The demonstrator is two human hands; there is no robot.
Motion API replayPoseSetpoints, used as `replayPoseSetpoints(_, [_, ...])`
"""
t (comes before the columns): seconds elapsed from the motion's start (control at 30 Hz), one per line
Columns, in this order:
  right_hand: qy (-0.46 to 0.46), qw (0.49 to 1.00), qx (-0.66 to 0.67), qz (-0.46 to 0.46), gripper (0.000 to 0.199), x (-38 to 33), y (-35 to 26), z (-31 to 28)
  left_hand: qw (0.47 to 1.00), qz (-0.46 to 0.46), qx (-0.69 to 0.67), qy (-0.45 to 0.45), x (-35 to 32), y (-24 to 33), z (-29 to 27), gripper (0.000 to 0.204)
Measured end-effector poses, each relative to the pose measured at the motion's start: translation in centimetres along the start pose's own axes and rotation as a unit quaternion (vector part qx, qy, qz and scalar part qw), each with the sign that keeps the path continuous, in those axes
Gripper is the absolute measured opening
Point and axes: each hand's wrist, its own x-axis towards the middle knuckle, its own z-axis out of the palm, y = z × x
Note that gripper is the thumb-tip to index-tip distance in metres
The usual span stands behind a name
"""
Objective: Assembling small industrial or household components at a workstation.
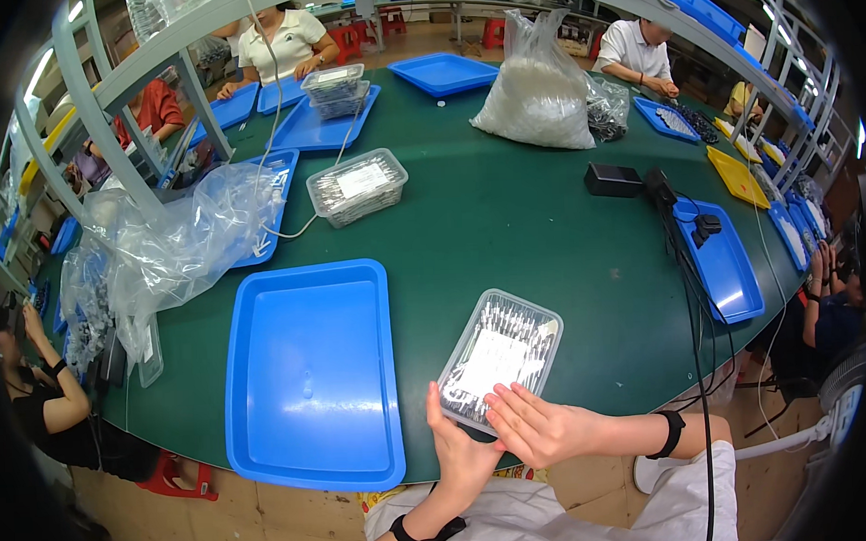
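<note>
A clear plastic box filled with many thin dark and silvery pieces is tilted at the near edge of the green table. On its top lies a white paper label. My left hand grips the box's near left corner, its thumb along the side and its other fingers mostly hidden. Across the near part of the label, my right hand lies with its fingers stretched out and touching the top. The two hands meet at the near end of the box.
Left of the box lies a blue tray. A similar filled box stands farther back, near a crumpled clear bag. Black cables run beside a blue tray at right. A bulky white bag stands at the back; other people sit around the table.
</note>
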Motion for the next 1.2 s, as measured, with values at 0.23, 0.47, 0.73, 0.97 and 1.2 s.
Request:
replayPoseSetpoints(0.23, [-0.006, 0.998, 0.039, 0.041, 0.037, 0.1, -0.3, -0.5, 1.0, 0.019, 0.013, -0.003, 0.1, -0.2, 0.0, 0.113])
replayPoseSetpoints(0.47, [0.034, 0.985, 0.129, 0.113, 0.03, 1.0, 0.8, -1.8, 0.998, 0.035, 0.048, -0.025, 0.3, 1.3, -0.5, 0.113])
replayPoseSetpoints(0.73, [-0.026, 0.999, 0.013, -0.024, 0.018, 2.0, 2.1, -4.0, 1.0, 0.004, 0.0, -0.013, 0.4, 0.6, -0.3, 0.115])
replayPoseSetpoints(0.97, [-0.103, 0.991, -0.031, -0.076, 0.013, 5.4, 3.3, -7.4, 0.988, 0.067, 0.124, -0.062, 0.3, 0.2, -0.5, 0.12])
replayPoseSetpoints(1.2, [-0.067, 0.991, -0.052, 0.106, 0.017, 8.5, 8.0, -10.9, 0.999, -0.004, 0.03, -0.03, 0.3, 1.8, -0.3, 0.129])
